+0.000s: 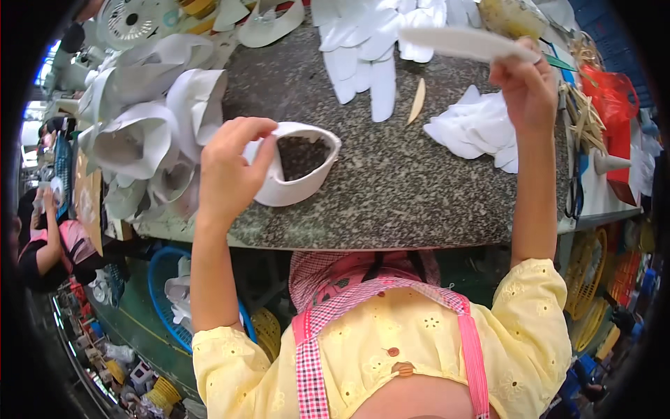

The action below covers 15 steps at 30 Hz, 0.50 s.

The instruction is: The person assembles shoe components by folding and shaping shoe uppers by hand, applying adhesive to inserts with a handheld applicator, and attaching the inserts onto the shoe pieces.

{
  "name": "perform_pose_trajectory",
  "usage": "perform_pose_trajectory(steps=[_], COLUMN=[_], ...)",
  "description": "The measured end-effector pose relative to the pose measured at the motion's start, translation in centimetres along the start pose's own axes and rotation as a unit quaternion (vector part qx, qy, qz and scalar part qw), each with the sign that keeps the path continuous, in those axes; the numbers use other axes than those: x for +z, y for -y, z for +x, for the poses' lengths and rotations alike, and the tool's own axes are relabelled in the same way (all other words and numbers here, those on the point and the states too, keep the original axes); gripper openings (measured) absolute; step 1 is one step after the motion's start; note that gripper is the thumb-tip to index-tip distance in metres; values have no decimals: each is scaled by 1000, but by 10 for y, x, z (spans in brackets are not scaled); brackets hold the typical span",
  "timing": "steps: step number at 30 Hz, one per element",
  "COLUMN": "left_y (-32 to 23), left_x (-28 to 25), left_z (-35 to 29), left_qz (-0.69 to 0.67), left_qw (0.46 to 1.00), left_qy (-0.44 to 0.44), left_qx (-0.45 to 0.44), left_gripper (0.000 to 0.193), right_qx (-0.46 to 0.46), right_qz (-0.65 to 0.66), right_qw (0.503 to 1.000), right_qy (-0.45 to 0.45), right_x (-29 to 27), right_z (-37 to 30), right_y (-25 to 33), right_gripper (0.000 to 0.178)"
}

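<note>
My left hand (pixel 234 164) is closed on the left end of a white shoe upper (pixel 300 194), which rests on the speckled stone tabletop (pixel 398 188). The upper's opening faces up and shows dark inside. Raised over the right side of the table, my right hand (pixel 523 84) pinches one end of a long, flat white insole-shaped piece (pixel 460 43). That piece is smeared by motion, and its far end points left. Below and left of the right hand lies a loose pile of similar white pieces (pixel 474 129).
Several white uppers (pixel 139 133) are heaped at the table's left. More flat white pieces (pixel 370 49) spread along the far side, near a thin tan strip (pixel 417 101). A red plastic bag (pixel 607 101) sits at the right. A blue basket (pixel 162 297) stands below on the left; another person (pixel 59 244) sits beyond.
</note>
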<state>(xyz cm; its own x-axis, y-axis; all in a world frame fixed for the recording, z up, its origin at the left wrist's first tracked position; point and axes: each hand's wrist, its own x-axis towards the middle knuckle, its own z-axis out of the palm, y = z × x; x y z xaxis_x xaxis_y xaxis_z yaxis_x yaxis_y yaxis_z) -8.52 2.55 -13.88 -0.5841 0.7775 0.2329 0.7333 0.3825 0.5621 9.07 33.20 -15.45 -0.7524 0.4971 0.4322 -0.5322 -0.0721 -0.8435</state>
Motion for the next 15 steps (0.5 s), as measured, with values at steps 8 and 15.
perform_pose_trajectory(steps=[8, 15], left_y=[6, -27], left_x=[60, 38], left_z=[-22, -41], left_qz=[96, -141], left_qw=[985, 973], left_qy=[117, -144], left_qx=[82, 113], left_gripper=[28, 34], right_qx=[168, 180], right_qz=[259, 331], right_qw=[951, 924], right_qy=[-32, 67], right_x=[64, 132], right_z=[-71, -98], right_y=[-48, -47], right_gripper=[14, 9])
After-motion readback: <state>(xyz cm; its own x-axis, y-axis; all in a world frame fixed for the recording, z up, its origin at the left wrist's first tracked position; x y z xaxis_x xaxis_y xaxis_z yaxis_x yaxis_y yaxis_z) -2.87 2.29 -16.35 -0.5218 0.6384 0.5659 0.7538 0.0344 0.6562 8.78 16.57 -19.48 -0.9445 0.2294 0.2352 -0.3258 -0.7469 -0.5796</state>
